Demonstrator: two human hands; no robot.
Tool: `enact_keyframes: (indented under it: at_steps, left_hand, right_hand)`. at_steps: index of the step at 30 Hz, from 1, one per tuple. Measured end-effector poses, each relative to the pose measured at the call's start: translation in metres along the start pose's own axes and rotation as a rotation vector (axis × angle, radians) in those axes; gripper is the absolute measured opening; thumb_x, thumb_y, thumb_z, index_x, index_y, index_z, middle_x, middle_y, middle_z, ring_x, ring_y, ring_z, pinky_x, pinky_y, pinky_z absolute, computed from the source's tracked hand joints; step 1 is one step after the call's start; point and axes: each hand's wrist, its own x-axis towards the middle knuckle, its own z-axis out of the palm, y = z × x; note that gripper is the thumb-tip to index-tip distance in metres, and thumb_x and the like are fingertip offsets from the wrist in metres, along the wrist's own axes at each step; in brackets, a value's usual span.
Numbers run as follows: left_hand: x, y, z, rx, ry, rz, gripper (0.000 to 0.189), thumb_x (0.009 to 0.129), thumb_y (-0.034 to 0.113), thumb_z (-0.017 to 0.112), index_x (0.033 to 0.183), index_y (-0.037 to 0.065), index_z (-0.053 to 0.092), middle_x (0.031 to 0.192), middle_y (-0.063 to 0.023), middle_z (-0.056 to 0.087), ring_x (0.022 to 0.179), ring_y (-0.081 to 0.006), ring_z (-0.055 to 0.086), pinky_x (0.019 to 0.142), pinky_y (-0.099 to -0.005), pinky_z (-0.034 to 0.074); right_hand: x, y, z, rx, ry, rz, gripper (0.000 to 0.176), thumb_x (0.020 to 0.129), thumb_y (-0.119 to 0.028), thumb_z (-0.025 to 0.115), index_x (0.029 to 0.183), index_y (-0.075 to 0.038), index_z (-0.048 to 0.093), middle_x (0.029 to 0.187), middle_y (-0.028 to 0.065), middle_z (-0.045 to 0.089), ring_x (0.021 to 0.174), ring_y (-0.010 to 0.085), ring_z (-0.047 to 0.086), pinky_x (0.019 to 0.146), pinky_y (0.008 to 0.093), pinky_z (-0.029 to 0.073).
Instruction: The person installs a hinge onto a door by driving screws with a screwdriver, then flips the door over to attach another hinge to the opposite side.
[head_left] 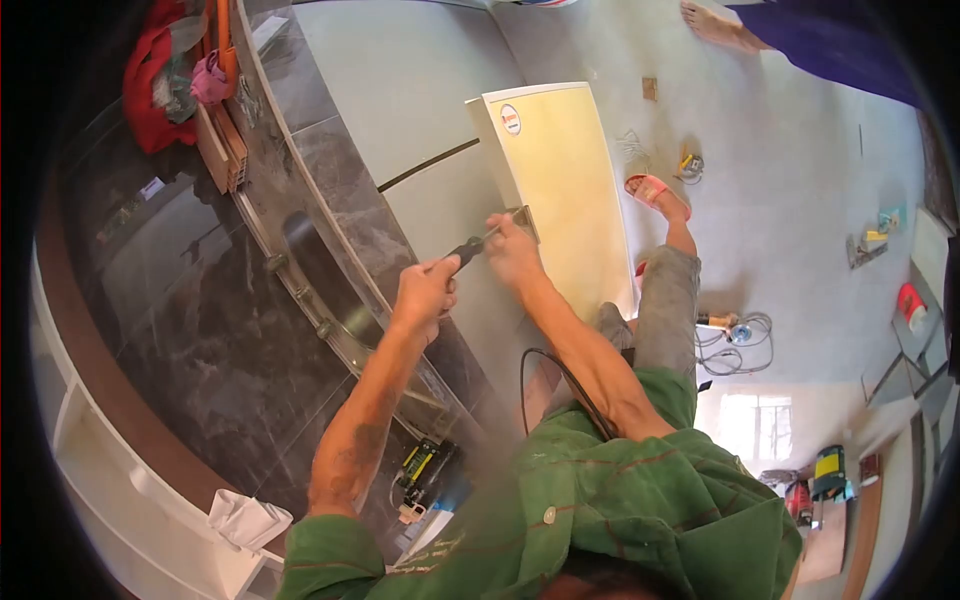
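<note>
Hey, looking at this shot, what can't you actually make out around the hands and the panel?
Head view only:
- The tip of the screwdriver, gripped by the left hand: hidden under the right hand.
- The metal plate on the panel: mostly covered by that hand; screws not visible.
- The round label: too small to read.
- Another person: only a foot, cut off by the top edge.

a red cloth [150, 85] lies by the dark marble counter [200, 330]. coiled cables [735, 345] sit on the pale floor [800, 200], and another person's bare foot [715, 25] shows at the top.
</note>
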Motion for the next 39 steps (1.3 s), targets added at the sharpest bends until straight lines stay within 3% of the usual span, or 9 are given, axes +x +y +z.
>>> enact_keyframes:
  at_steps: [2,7,8,11,18,21,32,36,39]
  left_hand:
    - [-0.013,0.001,0.01,0.615,0.229,0.608,0.04,0.085,0.013,0.067,0.123,0.006,0.058,0.08,-0.0068,0.062,0.071,-0.021,0.061,0.069,-0.0343,0.048]
    - [-0.02,0.011,0.013,0.504,0.139,0.568,0.039,0.087,0.022,0.068,0.117,-0.001,0.058,0.081,-0.009,0.062,0.063,-0.0187,0.057,0.059,-0.0325,0.047]
    - [-0.025,0.011,0.012,0.482,0.12,0.549,0.04,0.087,0.024,0.068,0.116,-0.003,0.058,0.081,-0.0095,0.062,0.061,-0.0182,0.056,0.056,-0.0322,0.046]
    - [-0.02,0.027,-0.007,-0.754,-0.132,-0.472,0.043,0.094,0.036,0.061,0.105,-0.006,0.058,0.072,-0.0066,0.056,0.051,-0.0133,0.048,0.043,-0.0264,0.037]
    - [-0.008,0.018,-0.008,-0.341,-0.074,-0.328,0.028,0.095,0.025,0.061,0.1,-0.003,0.061,0.069,-0.0028,0.053,0.051,-0.0122,0.049,0.042,-0.0255,0.034]
    - [-0.018,0.0,0.0,0.729,0.232,0.867,0.022,0.088,0.015,0.066,0.107,0.003,0.066,0.075,-0.007,0.054,0.057,-0.0212,0.053,0.051,-0.0332,0.043]
    - [-0.011,0.025,-0.009,-0.616,-0.15,-0.424,0.036,0.095,0.025,0.059,0.114,-0.006,0.056,0.072,-0.0054,0.053,0.048,-0.0126,0.047,0.041,-0.026,0.037]
    - [0.004,0.011,-0.011,-0.717,-0.263,-0.531,0.034,0.097,0.025,0.056,0.11,-0.006,0.055,0.068,-0.0035,0.052,0.046,-0.0108,0.045,0.039,-0.0247,0.034]
    - [-0.009,0.006,0.002,-0.302,-0.099,-0.243,0.032,0.097,0.024,0.054,0.109,-0.006,0.055,0.07,-0.004,0.053,0.048,-0.0113,0.047,0.04,-0.0256,0.035]
  right_hand:
    - [-0.006,-0.004,0.004,-0.007,-0.018,0.005,0.018,0.102,-0.024,0.047,0.105,-0.007,0.053,0.08,-0.0005,0.051,0.057,0.0084,0.04,0.058,0.0257,0.036]
    - [-0.001,-0.006,0.011,0.127,0.145,-0.004,0.014,0.102,-0.018,0.047,0.099,-0.005,0.051,0.082,0.0042,0.053,0.054,0.0084,0.041,0.05,0.0255,0.033]
    - [-0.002,-0.002,0.007,0.135,0.137,-0.025,0.014,0.102,-0.018,0.047,0.099,-0.005,0.051,0.083,0.0045,0.054,0.054,0.0085,0.041,0.051,0.0254,0.034]
    - [0.003,0.005,0.016,0.151,0.115,-0.071,0.013,0.102,-0.017,0.047,0.1,-0.005,0.05,0.085,0.0054,0.054,0.054,0.0087,0.042,0.052,0.0249,0.034]
    - [-0.004,-0.003,0.021,0.124,0.195,-0.064,0.009,0.101,-0.013,0.047,0.101,-0.005,0.05,0.085,0.0051,0.053,0.053,0.0089,0.041,0.05,0.025,0.033]
    - [0.008,-0.013,0.006,0.12,0.192,-0.008,0.008,0.1,-0.011,0.047,0.102,-0.005,0.05,0.084,0.0043,0.052,0.052,0.0084,0.04,0.049,0.0248,0.032]
    - [0.013,-0.011,0.01,0.17,0.169,-0.033,0.01,0.101,-0.015,0.045,0.103,-0.007,0.049,0.082,0.0024,0.053,0.051,0.0075,0.04,0.048,0.0241,0.03]
    - [0.011,-0.01,0.011,0.178,0.187,-0.032,0.01,0.101,-0.015,0.045,0.103,-0.007,0.051,0.082,0.0023,0.053,0.051,0.0079,0.04,0.048,0.0245,0.031]
    - [0.01,-0.019,0.012,0.129,0.226,-0.052,0.009,0.1,-0.014,0.046,0.103,-0.007,0.052,0.082,0.0023,0.054,0.051,0.0081,0.04,0.049,0.0246,0.031]
